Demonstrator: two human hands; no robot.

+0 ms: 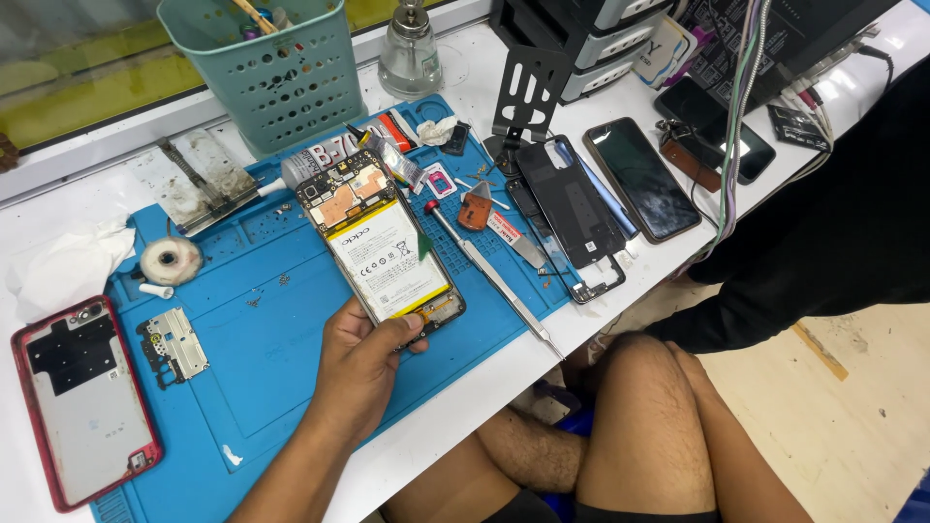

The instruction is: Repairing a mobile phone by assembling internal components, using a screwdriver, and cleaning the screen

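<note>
My left hand [358, 368] grips the lower end of an opened phone [387, 252], thumb against its bottom edge. The phone lies face down and tilted over the blue work mat [271, 378], back cover off. Its white battery and the circuit board at the top end are exposed. A small green tab sticks out at the battery's right side. My right hand is not in view.
On the mat lie a long metal tool [494, 281], a tape roll [170, 260] and a metal shield plate [172, 344]. A red back cover [87, 397] lies at the left, a black frame [572, 208] and a dark phone [641, 179] at the right. Dark clothing of another person [823, 242] fills the right side.
</note>
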